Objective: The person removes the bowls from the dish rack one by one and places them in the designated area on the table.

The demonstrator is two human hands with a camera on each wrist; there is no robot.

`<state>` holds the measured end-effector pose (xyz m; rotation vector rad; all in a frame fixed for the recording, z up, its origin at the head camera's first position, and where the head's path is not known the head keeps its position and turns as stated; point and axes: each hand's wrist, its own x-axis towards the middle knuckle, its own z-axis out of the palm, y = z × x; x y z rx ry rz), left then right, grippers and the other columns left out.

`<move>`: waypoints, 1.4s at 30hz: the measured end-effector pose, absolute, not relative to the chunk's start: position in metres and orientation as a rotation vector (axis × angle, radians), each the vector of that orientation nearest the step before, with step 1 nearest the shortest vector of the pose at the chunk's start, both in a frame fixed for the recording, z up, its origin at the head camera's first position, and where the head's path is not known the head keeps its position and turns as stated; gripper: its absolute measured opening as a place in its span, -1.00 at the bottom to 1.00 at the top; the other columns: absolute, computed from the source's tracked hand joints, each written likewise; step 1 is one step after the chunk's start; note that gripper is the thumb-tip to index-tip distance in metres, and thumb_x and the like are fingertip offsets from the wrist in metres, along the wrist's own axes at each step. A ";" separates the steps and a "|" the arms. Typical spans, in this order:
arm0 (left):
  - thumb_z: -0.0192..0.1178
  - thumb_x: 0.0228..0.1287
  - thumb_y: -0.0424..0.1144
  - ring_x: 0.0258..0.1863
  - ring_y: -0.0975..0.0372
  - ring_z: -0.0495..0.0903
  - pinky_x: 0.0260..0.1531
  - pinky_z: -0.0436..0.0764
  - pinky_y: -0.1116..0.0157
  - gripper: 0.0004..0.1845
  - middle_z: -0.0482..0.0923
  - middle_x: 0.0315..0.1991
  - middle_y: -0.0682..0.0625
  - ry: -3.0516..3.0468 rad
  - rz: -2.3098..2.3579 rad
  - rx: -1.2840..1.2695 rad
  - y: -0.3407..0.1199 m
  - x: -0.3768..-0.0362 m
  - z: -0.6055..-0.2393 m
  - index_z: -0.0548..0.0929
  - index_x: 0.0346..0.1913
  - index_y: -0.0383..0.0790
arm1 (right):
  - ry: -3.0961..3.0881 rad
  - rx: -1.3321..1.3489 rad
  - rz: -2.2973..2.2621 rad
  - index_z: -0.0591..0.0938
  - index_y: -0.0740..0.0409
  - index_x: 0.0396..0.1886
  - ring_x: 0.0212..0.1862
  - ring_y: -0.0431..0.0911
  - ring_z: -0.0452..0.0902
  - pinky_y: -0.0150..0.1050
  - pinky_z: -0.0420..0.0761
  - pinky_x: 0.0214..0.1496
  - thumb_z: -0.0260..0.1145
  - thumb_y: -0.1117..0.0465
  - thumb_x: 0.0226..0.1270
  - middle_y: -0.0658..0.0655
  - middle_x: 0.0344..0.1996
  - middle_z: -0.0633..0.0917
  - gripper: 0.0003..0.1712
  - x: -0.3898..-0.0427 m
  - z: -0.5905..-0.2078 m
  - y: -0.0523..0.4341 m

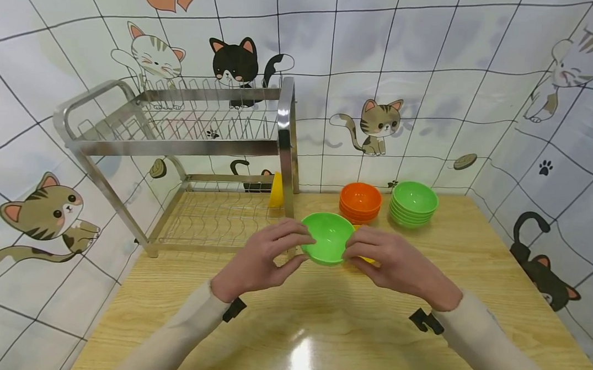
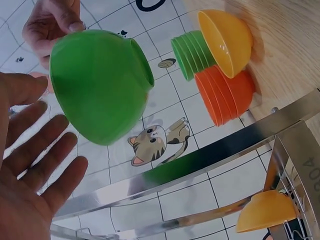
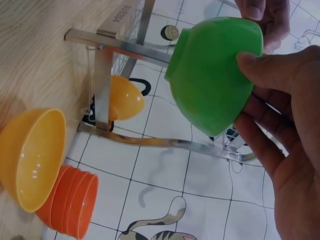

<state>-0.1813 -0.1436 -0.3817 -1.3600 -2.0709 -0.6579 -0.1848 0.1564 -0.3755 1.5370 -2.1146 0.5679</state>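
Note:
A green bowl (image 1: 328, 239) is held up above the table, tilted so its inside faces the head camera. My right hand (image 1: 385, 259) pinches its right rim; in the right wrist view the thumb (image 3: 270, 70) presses on the outer wall. At the opposite rim is my left hand (image 1: 276, 253), fingers spread and loosely extended in the left wrist view, the thumb (image 2: 27, 90) close to the edge. Whether those fingertips touch the bowl, I cannot tell. Behind the right hand a yellow bowl (image 2: 227, 42) stands on the table, mostly covered in the head view.
On the left stands a two-tier metal dish rack (image 1: 179, 147), with a yellow bowl (image 1: 276, 192) on its lower tier at the right end. Stacked orange bowls (image 1: 360, 201) and stacked green bowls (image 1: 414, 204) stand by the back wall on the wooden table (image 1: 369, 331).

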 end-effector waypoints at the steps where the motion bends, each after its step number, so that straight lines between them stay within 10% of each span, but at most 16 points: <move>1: 0.46 0.23 -0.30 0.13 0.16 0.59 0.22 0.62 0.28 -0.60 0.62 0.09 -0.02 -2.080 -0.694 -1.324 -0.144 -0.183 -0.382 0.66 0.12 -0.21 | -2.115 1.531 0.568 0.71 0.03 -0.19 -0.13 -0.26 0.54 -0.46 0.59 -0.04 0.29 0.14 0.51 -0.08 -0.20 0.68 -0.89 -0.186 -0.375 0.158; 9: 0.46 0.23 -0.29 0.18 0.09 0.57 0.24 0.60 0.18 -0.40 0.58 0.19 -0.12 -2.098 -0.973 -0.985 -0.151 -0.196 -0.388 0.53 0.32 -0.26 | -2.134 1.411 0.553 0.72 0.05 -0.22 -0.12 -0.22 0.55 -0.50 0.56 -0.02 0.04 -0.09 0.60 -0.06 -0.19 0.68 -0.56 -0.199 -0.374 0.175; 17: 0.41 0.30 -0.30 0.24 0.06 0.53 0.24 0.62 0.03 -0.34 0.54 0.20 -0.21 -2.071 -1.289 -0.732 -0.155 -0.216 -0.397 0.43 0.43 -0.19 | -2.135 1.277 0.558 0.74 0.13 -0.24 -0.15 -0.17 0.58 -0.50 0.55 -0.05 0.15 0.00 0.57 -0.01 -0.21 0.71 -0.64 -0.227 -0.382 0.195; 20: 0.39 0.32 -0.32 0.24 0.04 0.53 0.25 0.62 0.01 -0.35 0.53 0.20 -0.18 -2.078 -1.397 -0.668 -0.155 -0.224 -0.401 0.43 0.43 -0.14 | -2.153 1.196 0.524 0.75 0.13 -0.26 -0.17 -0.15 0.58 -0.46 0.55 -0.07 0.45 0.23 0.37 -0.01 -0.24 0.71 -0.94 -0.237 -0.387 0.204; 28: 0.30 0.35 -0.49 0.22 -0.22 0.51 0.23 0.57 -0.21 -0.42 0.52 0.18 -0.37 -2.048 -1.599 -0.607 -0.144 -0.240 -0.408 0.43 0.41 -0.36 | -2.165 1.033 0.492 0.75 0.20 -0.29 -0.16 -0.09 0.59 -0.43 0.54 -0.01 0.61 0.52 -0.11 0.05 -0.27 0.71 -0.65 -0.261 -0.405 0.225; 42: 0.23 0.48 -0.27 -0.04 0.15 0.65 -0.01 0.70 0.18 -0.76 0.68 -0.07 -0.15 -2.035 -1.649 -0.584 -0.136 -0.248 -0.409 0.66 0.12 -0.21 | -2.264 0.753 0.449 0.74 0.27 -0.27 -0.13 0.02 0.61 -0.09 0.62 -0.01 0.53 0.54 0.07 0.13 -0.25 0.72 -0.76 -0.293 -0.423 0.262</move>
